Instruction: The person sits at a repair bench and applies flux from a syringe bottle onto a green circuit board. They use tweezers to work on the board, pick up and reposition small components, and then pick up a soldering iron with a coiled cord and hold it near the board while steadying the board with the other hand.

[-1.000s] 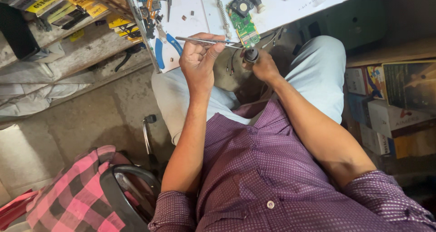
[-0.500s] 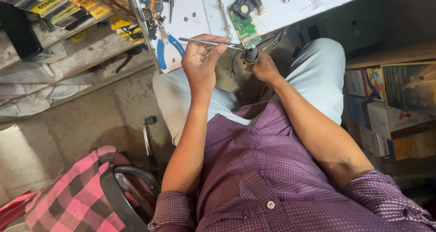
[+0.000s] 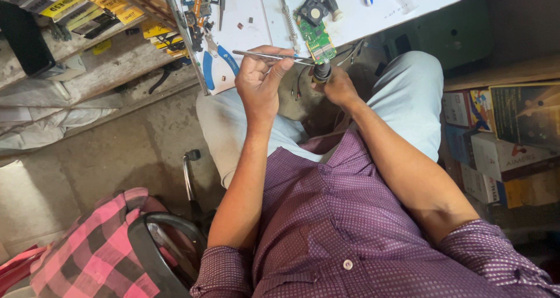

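Now, left hand (image 3: 261, 83): pinched on metal tweezers (image 3: 265, 55), tips at the green circuit board (image 3: 317, 39).
Right hand (image 3: 337, 86): wrapped around a black knob-like part (image 3: 322, 72) below the board.
Progress: mid-job, I'd say; board on the white tabletop (image 3: 385, 12) edge, wires loose.

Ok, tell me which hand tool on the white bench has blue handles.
The pliers at the bench's left edge, beside the left hand; the screwdriver further back has a black handle.

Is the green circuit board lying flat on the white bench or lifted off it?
Lying flat: the green circuit board rests on the white bench, tweezers in the left hand reaching its edge.
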